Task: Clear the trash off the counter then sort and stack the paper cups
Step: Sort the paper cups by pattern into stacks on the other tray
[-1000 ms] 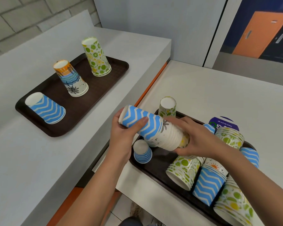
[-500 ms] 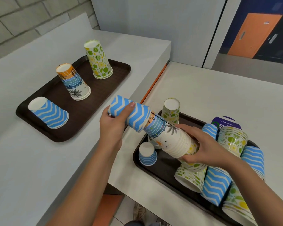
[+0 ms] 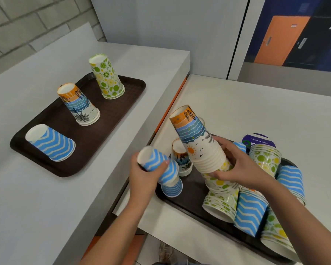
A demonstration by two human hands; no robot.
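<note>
Two counters are carrying the stock: a white counter (image 3: 246, 111) is bearing the near tray (image 3: 191, 196), dark brown, and a higher grey counter (image 3: 36, 197) is lying to the left of the near tray. Over the near tray's left end, the left hand (image 3: 143, 178) is gripping a single blue zigzag cup (image 3: 157, 163), fingers curled round it, with the cup tilted. Above the near tray's middle, the right hand (image 3: 235, 165) is clasping a nested stack of sunset cups (image 3: 197, 142), base up and leaning left, its lower end running into citrus-print cups. On the near tray, a small blue striped cup (image 3: 172, 188) is standing inverted at the left end, partly hidden by the held cup. A small sunset cup (image 3: 182, 159) is standing inverted just behind it. A citrus stack (image 3: 220, 203) and a zigzag stack (image 3: 250, 213) are lying on their sides along the near rim, touching. Another citrus stack (image 3: 266, 157) is standing toward the far right, with a second zigzag stack (image 3: 290, 180) leaning beside it. A purple disc (image 3: 258, 142) is lying at the near tray's far rim. Left of the near tray, the far tray (image 3: 113, 111) is holding three inverted items, each apart: a citrus cup (image 3: 107, 77), a sunset cup (image 3: 78, 104) and a zigzag cup (image 3: 52, 144). Beyond the near tray, an orange door (image 3: 279, 39) is showing.
</note>
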